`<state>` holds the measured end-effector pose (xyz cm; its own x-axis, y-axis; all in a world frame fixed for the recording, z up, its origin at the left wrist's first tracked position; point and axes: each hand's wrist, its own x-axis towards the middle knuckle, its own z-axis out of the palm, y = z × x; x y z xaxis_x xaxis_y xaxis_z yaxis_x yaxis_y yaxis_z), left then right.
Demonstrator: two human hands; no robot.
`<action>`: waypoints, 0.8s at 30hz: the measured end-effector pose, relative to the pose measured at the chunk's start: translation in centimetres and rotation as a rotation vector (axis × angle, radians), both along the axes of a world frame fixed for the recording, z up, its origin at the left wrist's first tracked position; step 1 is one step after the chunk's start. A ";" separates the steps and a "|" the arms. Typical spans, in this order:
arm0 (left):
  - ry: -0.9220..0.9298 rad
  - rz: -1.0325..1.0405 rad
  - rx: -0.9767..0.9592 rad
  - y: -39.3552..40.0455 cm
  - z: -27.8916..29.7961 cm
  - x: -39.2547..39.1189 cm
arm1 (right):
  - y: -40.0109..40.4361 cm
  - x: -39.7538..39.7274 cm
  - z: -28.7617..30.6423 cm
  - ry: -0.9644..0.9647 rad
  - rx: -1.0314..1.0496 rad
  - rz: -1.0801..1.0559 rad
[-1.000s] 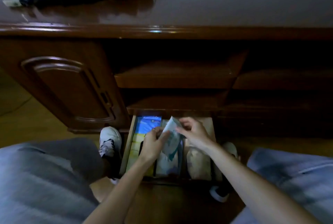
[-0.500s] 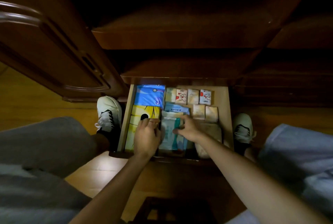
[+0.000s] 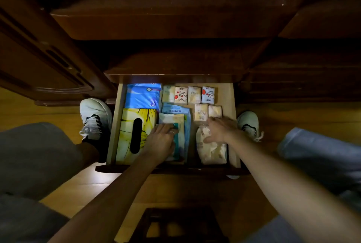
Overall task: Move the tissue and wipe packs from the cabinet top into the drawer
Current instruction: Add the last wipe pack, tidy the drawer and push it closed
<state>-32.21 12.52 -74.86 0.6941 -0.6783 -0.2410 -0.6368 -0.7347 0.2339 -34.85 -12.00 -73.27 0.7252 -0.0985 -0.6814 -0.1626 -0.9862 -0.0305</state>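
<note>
Head view looks straight down into the open drawer (image 3: 233, 125), and we see both of our hands working inside it. Our left hand (image 3: 163, 141) lies palm down on the white and teal wipe pack (image 3: 172, 120) in the middle of the drawer, fingers fairly straight and pressing on it; a ring shows on one finger. That pack rests on top of a blue wipe pack (image 3: 175, 109). Our right hand (image 3: 218, 128) hovers with fingers spread and relaxed over the top end of a pale soft tissue pack (image 3: 212, 151) at the drawer's near right; we cannot tell whether it touches the pack. Along the left side sit a yellow tissue box (image 3: 127, 135) with a dark slot and, behind it, a blue tissue pack (image 3: 143, 96). Small pocket tissue packs (image 3: 188, 95) stand in a row at the back, with two more just in front of them. Our white sneakers (image 3: 94, 117) flank the drawer on the wooden floor (image 3: 58, 115).
</note>
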 end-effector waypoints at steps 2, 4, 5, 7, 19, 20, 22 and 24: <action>-0.007 0.008 0.005 -0.1 -0.1 0.0 | 0.5 -0.2 -0.3 0.034 -0.064 0.016; -0.045 0.016 -0.051 -0.2 -0.2 -0.1 | 0.9 -0.2 -0.4 0.039 -0.106 0.044; -0.070 0.023 -0.112 -0.3 -0.1 -0.2 | 1.1 -0.1 -0.3 0.029 -0.118 0.071; -0.120 0.041 -0.245 -0.8 0.2 -0.5 | 1.1 -0.1 -0.1 0.018 -0.109 0.130; 0.907 0.903 -0.773 -2.6 3.3 2.0 | 0.7 4.6 3.7 -0.070 0.823 -0.603; 0.848 0.967 -0.801 -1.7 3.3 2.9 | 0.8 4.2 2.3 -0.124 0.710 -0.608; 0.749 1.066 -0.824 0.2 3.3 4.5 | 1.1 2.8 -0.1 -0.126 0.320 -0.336; 0.723 1.111 -0.823 1.4 3.2 5.0 | 1.9 0.6 -1.6 -0.069 0.192 -0.220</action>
